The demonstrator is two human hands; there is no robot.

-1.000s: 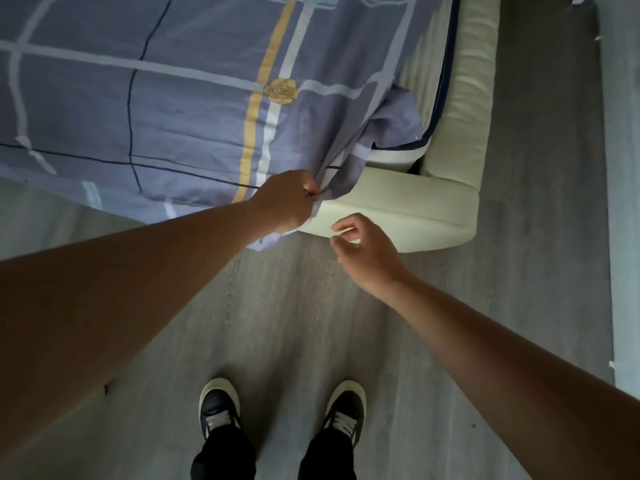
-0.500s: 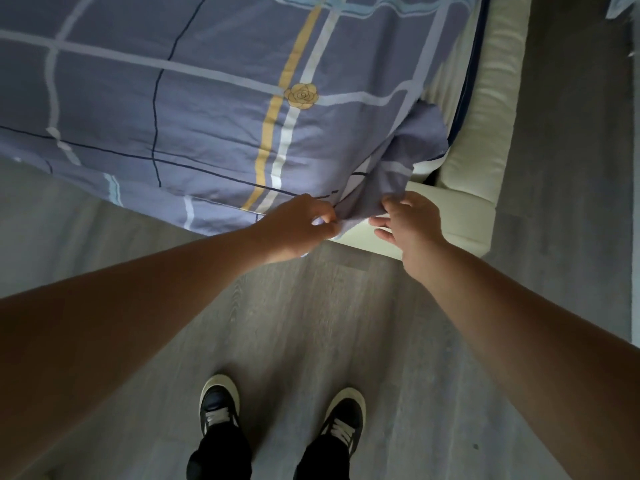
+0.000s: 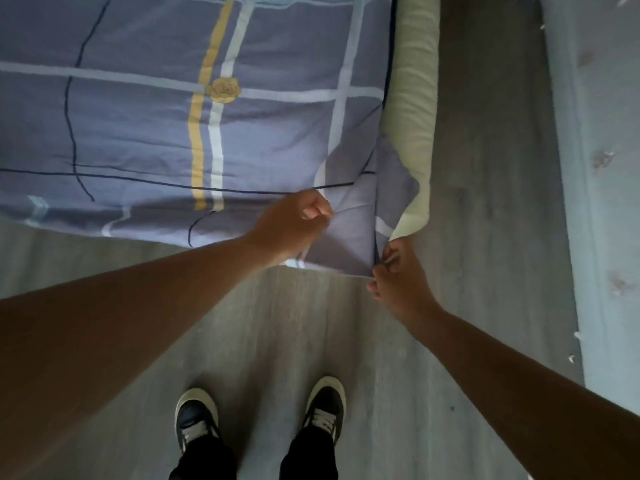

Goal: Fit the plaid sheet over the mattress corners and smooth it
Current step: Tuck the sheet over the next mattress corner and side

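Observation:
The plaid sheet point(image 3: 145, 133) is blue-grey with white, yellow and dark lines and a yellow rose print. It covers the mattress top and hangs over the near edge. At the near right corner a flap of it is pulled down over the cream padded bed frame point(image 3: 414, 109). My left hand point(image 3: 294, 223) is fisted on the sheet at the corner's top edge. My right hand point(image 3: 398, 275) pinches the flap's lower right corner, just below the frame's end. The mattress itself is hidden under the sheet.
Grey wood-look floor point(image 3: 294, 334) lies in front of the bed, with my two black shoes point(image 3: 197, 420) on it. A pale wall or panel point(image 3: 602, 202) runs along the right, leaving a narrow floor strip beside the frame.
My right hand went from empty to gripping the sheet flap and has drawn it down and right over the frame corner. My left hand keeps its hold at the corner.

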